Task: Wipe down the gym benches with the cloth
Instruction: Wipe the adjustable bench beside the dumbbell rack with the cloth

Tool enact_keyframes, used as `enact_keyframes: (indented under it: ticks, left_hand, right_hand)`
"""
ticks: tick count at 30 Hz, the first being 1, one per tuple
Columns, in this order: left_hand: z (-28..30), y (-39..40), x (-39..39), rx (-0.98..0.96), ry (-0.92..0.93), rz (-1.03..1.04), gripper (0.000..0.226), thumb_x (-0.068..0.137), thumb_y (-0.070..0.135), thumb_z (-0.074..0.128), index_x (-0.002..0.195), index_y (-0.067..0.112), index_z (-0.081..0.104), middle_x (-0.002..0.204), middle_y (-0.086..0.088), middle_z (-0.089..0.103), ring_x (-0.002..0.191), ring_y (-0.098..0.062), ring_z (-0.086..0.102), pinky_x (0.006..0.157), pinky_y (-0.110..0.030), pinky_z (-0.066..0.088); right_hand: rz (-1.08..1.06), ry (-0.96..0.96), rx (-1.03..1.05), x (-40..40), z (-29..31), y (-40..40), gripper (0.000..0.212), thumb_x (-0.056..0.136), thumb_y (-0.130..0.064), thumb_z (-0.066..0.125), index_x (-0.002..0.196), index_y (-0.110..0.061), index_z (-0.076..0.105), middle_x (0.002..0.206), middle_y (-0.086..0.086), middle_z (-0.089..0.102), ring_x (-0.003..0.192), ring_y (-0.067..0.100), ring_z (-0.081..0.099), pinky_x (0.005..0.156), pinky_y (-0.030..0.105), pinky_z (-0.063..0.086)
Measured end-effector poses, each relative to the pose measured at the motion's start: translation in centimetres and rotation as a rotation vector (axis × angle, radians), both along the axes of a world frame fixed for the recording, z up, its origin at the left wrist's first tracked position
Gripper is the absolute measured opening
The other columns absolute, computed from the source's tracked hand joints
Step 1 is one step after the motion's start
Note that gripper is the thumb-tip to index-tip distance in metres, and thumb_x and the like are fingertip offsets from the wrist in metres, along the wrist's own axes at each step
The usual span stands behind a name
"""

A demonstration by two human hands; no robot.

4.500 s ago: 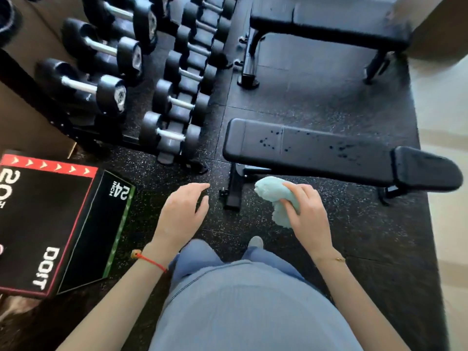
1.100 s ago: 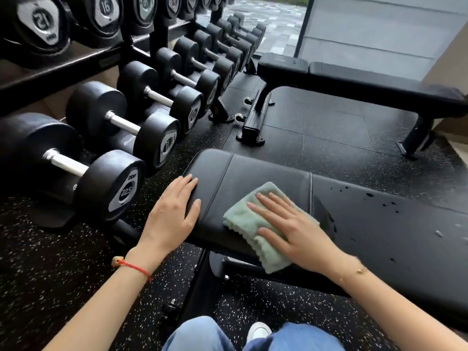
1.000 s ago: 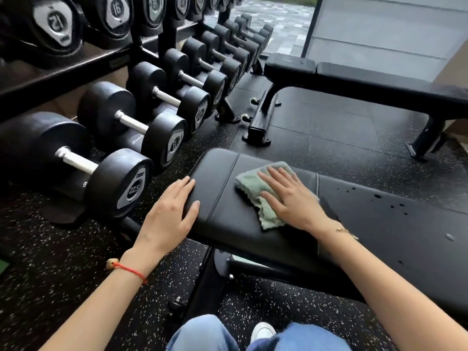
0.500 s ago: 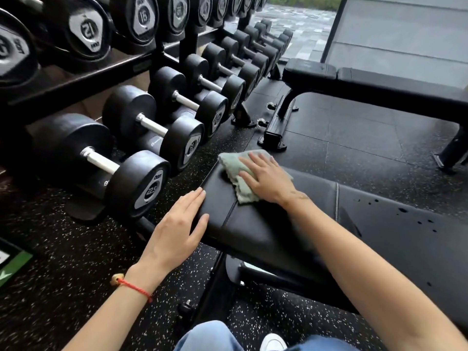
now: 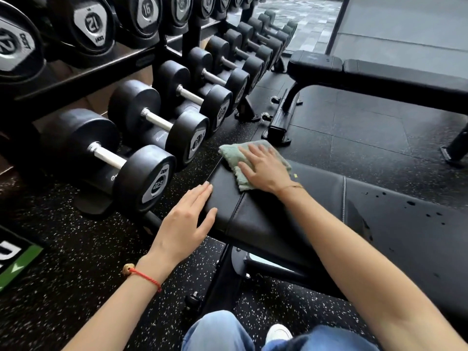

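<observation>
Two bare hands rest on the near black padded vinyl gym bench, which runs from the frame's centre out toward 4 o'clock. The right hand lies flat, fingers straight and slightly spread, pressing on a pale green terry cloth at the bench's far end corner, at about 12 o'clock from the frame's centre. The cloth lies under the palm and fingers; its uncovered edges show at 9 and 7 o'clock of the hand, and nothing is curled round it. The left hand lies open on the near end edge of the same pad, at 7 o'clock from the cloth and apart from it, fingers straight and together, thumb out along the pad's front; it holds nothing. A red cord bracelet circles the left wrist, and a thin gold chain bracelet the right. Dark droplets speckle the pad's long section toward 3 o'clock. A second black padded bench stands at 1 o'clock, well apart across black speckled rubber flooring. A rack of black round-headed dumbbells with steel handles fills 9 to 12 o'clock. Blue denim knees and a white shoe toe show at 6 o'clock.
</observation>
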State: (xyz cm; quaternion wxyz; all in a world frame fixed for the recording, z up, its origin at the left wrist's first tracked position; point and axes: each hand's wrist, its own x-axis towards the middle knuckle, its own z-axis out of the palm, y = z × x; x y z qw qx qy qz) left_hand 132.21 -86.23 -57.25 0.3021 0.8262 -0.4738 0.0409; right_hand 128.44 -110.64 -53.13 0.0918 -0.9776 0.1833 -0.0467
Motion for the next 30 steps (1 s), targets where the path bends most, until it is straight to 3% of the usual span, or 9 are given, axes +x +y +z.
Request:
enact_keyframes:
  ticks: [5, 7, 9, 13, 16, 19, 22, 26, 30]
  left_hand:
    - [0.0, 0.1, 0.1, 0.03, -0.008, -0.008, 0.057, 0.098, 0.033, 0.049, 0.149, 0.012, 0.036, 0.155, 0.0, 0.036, 0.144, -0.009, 0.028, 0.121, -0.024, 0.016]
    - [-0.1, -0.2, 0.0, 0.025, -0.019, 0.013, 0.055, 0.098, 0.032, 0.048, 0.149, 0.013, 0.037, 0.155, 0.0, 0.036, 0.145, -0.009, 0.027, 0.12, -0.02, 0.011]
    - [0.2, -0.9, -0.1, 0.016, -0.023, 0.002, 0.054, 0.098, 0.029, 0.049, 0.148, 0.012, 0.038, 0.155, -0.002, 0.036, 0.145, -0.011, 0.027, 0.12, -0.021, 0.009]
    - [0.9, -3.5, -0.1, 0.017, -0.039, -0.055, 0.053, 0.099, 0.026, 0.049, 0.148, 0.011, 0.037, 0.155, -0.003, 0.035, 0.146, -0.014, 0.025, 0.121, -0.025, 0.007]
    - [0.9, -5.1, -0.3, 0.048, -0.044, -0.065, 0.052, 0.099, 0.024, 0.048, 0.147, 0.008, 0.039, 0.155, -0.007, 0.036, 0.147, -0.018, 0.025, 0.123, -0.03, 0.008]
    - [0.4, -5.3, -0.4, 0.069, -0.073, -0.058, 0.05, 0.1, 0.027, 0.042, 0.147, 0.007, 0.039, 0.154, -0.008, 0.036, 0.147, -0.019, 0.025, 0.123, -0.035, 0.011]
    - [0.4, -5.2, -0.4, 0.073, -0.08, -0.059, 0.056, 0.097, 0.033, 0.034, 0.146, 0.008, 0.04, 0.154, -0.007, 0.037, 0.147, -0.019, 0.026, 0.123, -0.036, 0.012]
    - [0.5, -5.2, -0.4, 0.08, -0.079, -0.051, 0.052, 0.1, 0.03, 0.037, 0.147, 0.009, 0.039, 0.155, -0.007, 0.036, 0.147, -0.02, 0.025, 0.123, -0.036, 0.011]
    - [0.8, -4.1, -0.3, 0.08, -0.032, -0.106, 0.05, 0.101, 0.024, 0.046, 0.147, 0.009, 0.038, 0.155, -0.007, 0.034, 0.148, -0.019, 0.021, 0.123, -0.032, 0.007]
  right_hand:
    - [0.321, -0.106, 0.051, -10.1, -1.7, 4.3, 0.053, 0.1, -0.059, 0.028, 0.151, -0.048, 0.016, 0.162, -0.011, 0.016, 0.151, 0.012, 0.005, 0.124, 0.034, 0.001]
    - [0.267, -0.092, 0.054, -13.9, -1.9, 2.8, 0.052, 0.1, -0.06, 0.028, 0.15, -0.05, 0.016, 0.161, -0.016, 0.015, 0.15, 0.007, 0.005, 0.123, 0.03, 0.002]
    - [0.093, -0.079, 0.027, -14.9, -1.5, -0.8, 0.053, 0.101, -0.053, 0.034, 0.151, -0.042, 0.023, 0.161, -0.01, 0.019, 0.151, 0.01, 0.008, 0.124, 0.032, 0.005]
    - [-0.229, 0.029, -0.028, -11.0, 0.1, -4.4, 0.055, 0.102, -0.043, 0.035, 0.154, -0.028, 0.023, 0.162, 0.003, 0.018, 0.151, 0.02, 0.011, 0.123, 0.036, 0.005]
    - [-0.092, -0.033, 0.025, -12.0, -0.7, -0.9, 0.055, 0.102, -0.049, 0.034, 0.153, -0.035, 0.02, 0.163, -0.004, 0.013, 0.151, 0.018, 0.004, 0.123, 0.034, -0.001]
    - [0.104, -0.073, 0.046, -18.3, -1.7, 2.8, 0.053, 0.099, -0.061, 0.024, 0.15, -0.05, 0.013, 0.162, -0.017, 0.008, 0.15, 0.006, -0.002, 0.122, 0.027, -0.005]
    - [0.031, -0.059, 0.026, -20.9, -1.2, 0.6, 0.054, 0.099, -0.061, 0.028, 0.15, -0.046, 0.02, 0.162, -0.013, 0.015, 0.151, 0.008, 0.005, 0.124, 0.03, 0.001]
    - [-0.193, 0.044, 0.008, -16.0, 0.3, -2.5, 0.055, 0.102, -0.046, 0.036, 0.153, -0.032, 0.022, 0.163, -0.001, 0.014, 0.151, 0.019, 0.005, 0.123, 0.034, -0.001]
    - [0.04, -0.001, 0.041, -17.2, -0.3, 1.2, 0.056, 0.101, -0.051, 0.036, 0.153, -0.039, 0.02, 0.162, -0.008, 0.013, 0.152, 0.016, 0.005, 0.124, 0.034, 0.001]
